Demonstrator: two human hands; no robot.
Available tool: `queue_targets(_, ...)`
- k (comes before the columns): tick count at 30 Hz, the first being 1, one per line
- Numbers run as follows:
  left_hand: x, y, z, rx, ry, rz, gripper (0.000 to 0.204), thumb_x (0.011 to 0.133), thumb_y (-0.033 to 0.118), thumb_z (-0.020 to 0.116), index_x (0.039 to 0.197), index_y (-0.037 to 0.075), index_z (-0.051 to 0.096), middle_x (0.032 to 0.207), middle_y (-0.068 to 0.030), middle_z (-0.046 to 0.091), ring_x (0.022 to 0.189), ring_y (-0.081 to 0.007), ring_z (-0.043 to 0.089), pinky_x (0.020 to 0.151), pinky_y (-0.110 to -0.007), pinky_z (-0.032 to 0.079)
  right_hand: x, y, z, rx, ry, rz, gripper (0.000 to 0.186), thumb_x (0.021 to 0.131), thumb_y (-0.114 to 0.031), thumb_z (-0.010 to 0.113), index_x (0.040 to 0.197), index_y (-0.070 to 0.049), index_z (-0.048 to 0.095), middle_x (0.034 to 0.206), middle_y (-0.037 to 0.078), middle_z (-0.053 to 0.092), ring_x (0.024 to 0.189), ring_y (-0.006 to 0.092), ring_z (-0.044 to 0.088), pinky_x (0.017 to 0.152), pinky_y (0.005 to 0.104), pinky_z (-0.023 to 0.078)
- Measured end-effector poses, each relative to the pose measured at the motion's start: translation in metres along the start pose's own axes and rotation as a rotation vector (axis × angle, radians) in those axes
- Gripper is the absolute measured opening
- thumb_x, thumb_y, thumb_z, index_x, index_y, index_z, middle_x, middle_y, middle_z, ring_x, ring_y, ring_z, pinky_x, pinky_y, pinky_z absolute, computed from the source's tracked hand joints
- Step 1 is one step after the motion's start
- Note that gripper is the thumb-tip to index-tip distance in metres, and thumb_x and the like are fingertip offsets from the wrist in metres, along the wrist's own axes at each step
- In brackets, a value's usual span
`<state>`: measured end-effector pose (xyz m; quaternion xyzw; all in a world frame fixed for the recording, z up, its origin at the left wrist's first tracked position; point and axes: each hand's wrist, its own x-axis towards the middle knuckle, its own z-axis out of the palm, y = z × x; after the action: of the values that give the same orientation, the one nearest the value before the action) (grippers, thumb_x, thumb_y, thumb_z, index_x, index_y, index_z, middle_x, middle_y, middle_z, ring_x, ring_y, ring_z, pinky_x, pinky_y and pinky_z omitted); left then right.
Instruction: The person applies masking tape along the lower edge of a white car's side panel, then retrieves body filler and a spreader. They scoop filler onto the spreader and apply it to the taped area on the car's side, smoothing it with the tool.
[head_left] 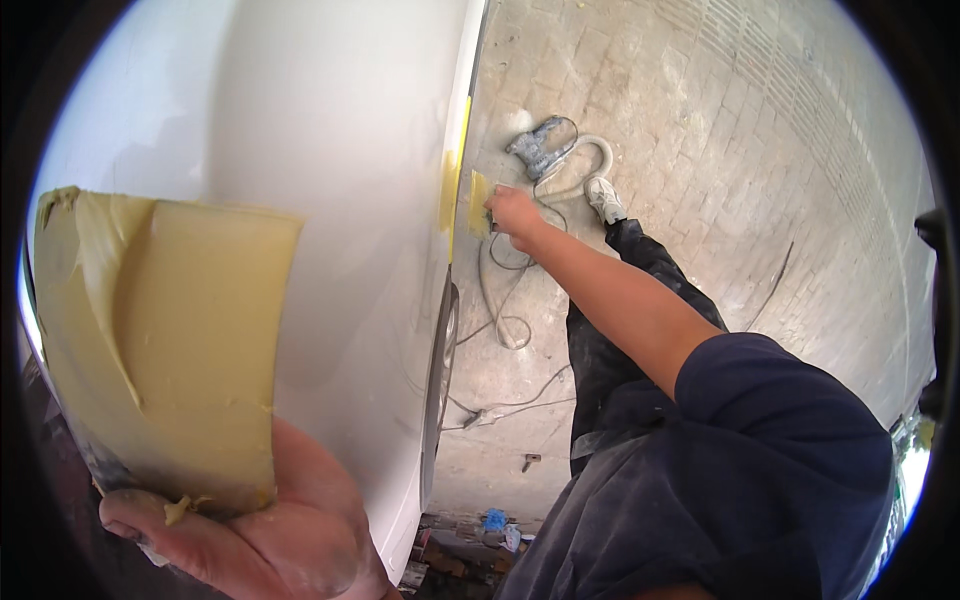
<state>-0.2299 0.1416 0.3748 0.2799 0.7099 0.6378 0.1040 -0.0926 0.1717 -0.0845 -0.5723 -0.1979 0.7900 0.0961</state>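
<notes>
My left hand (300, 530), low at the left, is closed on the lower end of a wide, slightly curved board (90, 330). Its face is coated with pale yellow body filler (200, 340), thick and smooth, with a ridge on the left. My arm reaches forward to my right hand (515, 212), which grips a filler spreader (479, 203) whose blade is smeared yellow. The blade stands just right of the silver-white car panel's (330, 170) edge, apart from it as far as I can tell. Yellow filler (447, 190) lies along that edge.
On the paved floor lies a dusty sander (540, 148) with a pale hose (602, 150) near my shoe (604, 200). Looped cables (515, 332) run beside the car's wheel (446, 345). A small tool (531, 461) lies closer. Clutter (460, 555) sits at the bottom.
</notes>
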Motion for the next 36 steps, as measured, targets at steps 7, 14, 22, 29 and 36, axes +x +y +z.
queue_targets(7, 0.002, 0.007, 0.006, -0.109, 0.135, -0.072, 0.038, 0.119, 0.042, 0.048, 0.149, 0.025, 0.064, 0.16, 0.0017, 0.056, 0.149, -0.0215, 0.051, 0.128, -0.043, 0.036, 0.024, 0.024, 0.028, -0.235, 0.046, -0.06, 0.027, 0.1, -0.005, 0.057, 0.117, 0.005, 0.076, 0.105, 0.014, 0.076, 0.092, 0.026, 0.074, 0.08, 0.0435, 0.062)
queue_targets(14, 0.001, 0.005, 0.006, -0.12, 0.097, -0.043, 0.036, 0.118, 0.039, 0.05, 0.147, 0.025, 0.065, 0.156, 0.002, 0.058, 0.146, -0.0212, 0.052, 0.127, -0.045, 0.036, 0.031, 0.015, 0.051, -0.32, 0.084, -0.085, 0.031, 0.092, -0.009, 0.061, 0.115, 0.003, 0.079, 0.107, 0.026, 0.079, 0.095, 0.0387, 0.076, 0.084, 0.0474, 0.058)
queue_targets(22, -0.001, 0.009, 0.011, -0.192, 0.141, -0.095, 0.034, 0.117, 0.04, 0.053, 0.144, 0.025, 0.068, 0.157, 0.0046, 0.059, 0.146, -0.0193, 0.052, 0.127, -0.046, 0.035, 0.044, 0.022, 0.068, -0.352, 0.051, -0.07, 0.034, 0.089, -0.005, 0.06, 0.116, 0.004, 0.077, 0.111, 0.03, 0.076, 0.101, 0.0451, 0.074, 0.085, 0.0503, 0.058)
queue_targets(29, -0.002, 0.006, 0.013, -0.16, 0.081, -0.074, 0.034, 0.117, 0.04, 0.054, 0.144, 0.025, 0.068, 0.156, 0.0045, 0.06, 0.147, -0.0184, 0.052, 0.127, -0.046, 0.035, 0.029, 0.021, 0.068, -0.255, -0.061, -0.164, 0.03, 0.09, -0.003, 0.062, 0.116, 0.006, 0.075, 0.106, 0.027, 0.076, 0.097, 0.0382, 0.074, 0.081, 0.0482, 0.058)
queue_targets(36, 0.002, 0.004, 0.005, -0.14, 0.054, -0.073, 0.035, 0.118, 0.039, 0.052, 0.145, 0.023, 0.066, 0.157, 0.0017, 0.059, 0.146, -0.0207, 0.053, 0.128, -0.045, 0.036, -0.022, -0.007, 0.051, 0.042, -0.221, -0.076, 0.027, 0.096, 0.001, 0.064, 0.12, 0.006, 0.075, 0.113, 0.013, 0.076, 0.099, 0.0235, 0.073, 0.083, 0.0436, 0.064)
